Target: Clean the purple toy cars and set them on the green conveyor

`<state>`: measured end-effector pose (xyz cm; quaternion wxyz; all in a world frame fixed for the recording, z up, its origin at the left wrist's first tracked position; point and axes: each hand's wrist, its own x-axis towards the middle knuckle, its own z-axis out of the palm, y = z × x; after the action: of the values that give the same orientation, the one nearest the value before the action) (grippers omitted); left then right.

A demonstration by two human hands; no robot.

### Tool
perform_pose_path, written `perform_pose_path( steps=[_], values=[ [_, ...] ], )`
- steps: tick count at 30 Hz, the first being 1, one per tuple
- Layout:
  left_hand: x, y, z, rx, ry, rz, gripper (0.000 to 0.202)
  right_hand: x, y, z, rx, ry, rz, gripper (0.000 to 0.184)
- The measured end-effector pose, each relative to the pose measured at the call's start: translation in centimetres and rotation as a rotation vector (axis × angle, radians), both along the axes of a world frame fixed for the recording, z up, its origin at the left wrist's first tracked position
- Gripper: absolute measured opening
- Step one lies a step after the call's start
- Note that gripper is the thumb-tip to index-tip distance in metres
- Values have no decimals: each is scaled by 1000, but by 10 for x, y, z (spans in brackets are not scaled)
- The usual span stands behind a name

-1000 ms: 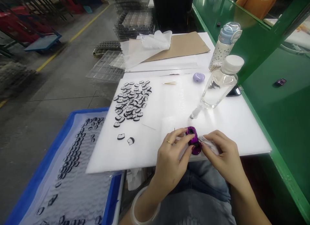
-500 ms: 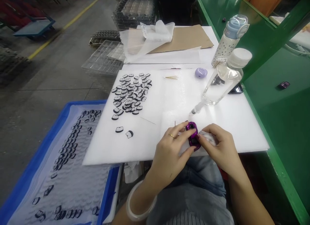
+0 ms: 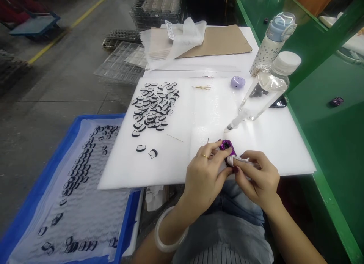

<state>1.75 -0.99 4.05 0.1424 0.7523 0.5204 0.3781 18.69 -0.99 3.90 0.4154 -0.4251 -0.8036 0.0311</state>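
Near the front edge of the white foam-topped table, my left hand [image 3: 205, 169] is closed around a small shiny purple case-like part [image 3: 227, 145] with a dark inside. A thin stick pokes up behind that hand's fingers. My right hand [image 3: 257, 176] is closed on a whitish cloth [image 3: 234, 160], one end of it wrapped over a fingertip and pressed against the purple part. The fingers and cloth hide the lower half of the part. Just beyond lies a clear syringe-like tube [image 3: 233, 123], its tip toward my hands.
Many black-rimmed pieces [image 3: 155, 104] lie at the left. A blue tray [image 3: 76, 121] with more stands below. To the right are a clear bottle [image 3: 263, 93], a dotted flask [image 3: 267, 47], a lilac case [image 3: 237, 82] and a phone [image 3: 279, 102]. Cotton swabs [image 3: 202, 87] and cardboard [image 3: 218, 40] lie behind.
My right hand has brought the cloth over onto the purple part, covering its lower end. My left hand keeps its hold. The whole view has shifted slightly.
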Motion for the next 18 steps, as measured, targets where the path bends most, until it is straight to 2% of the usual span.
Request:
perform_pose_path(
  steps=[4, 7, 9, 11, 14, 16, 18],
  values=[
    [-2, 0, -3, 64, 13, -7, 31, 2, 0, 5, 21, -18, -143, 14],
    [-3, 0, -8, 210, -8, -22, 28, 21, 10, 16, -78, 47, -234, 12],
    [-2, 0, -11, 330, 7, -27, 21, 38, 21, 22, -66, 126, -300, 14],
    [-1, -1, -11, 397, 56, -19, 18, 52, 33, 27, -28, 54, -380, 20],
    [0, -1, -9, 363, 118, -6, 25, 57, 39, 33, -59, -142, -466, 26],
    [-1, -2, -7, 321, 122, -31, 32, 46, 33, 34, -93, -107, -430, 21],
    [-6, -4, -5, 311, 83, -75, 34, 27, 22, 33, -162, -34, -298, 19]
  ],
)
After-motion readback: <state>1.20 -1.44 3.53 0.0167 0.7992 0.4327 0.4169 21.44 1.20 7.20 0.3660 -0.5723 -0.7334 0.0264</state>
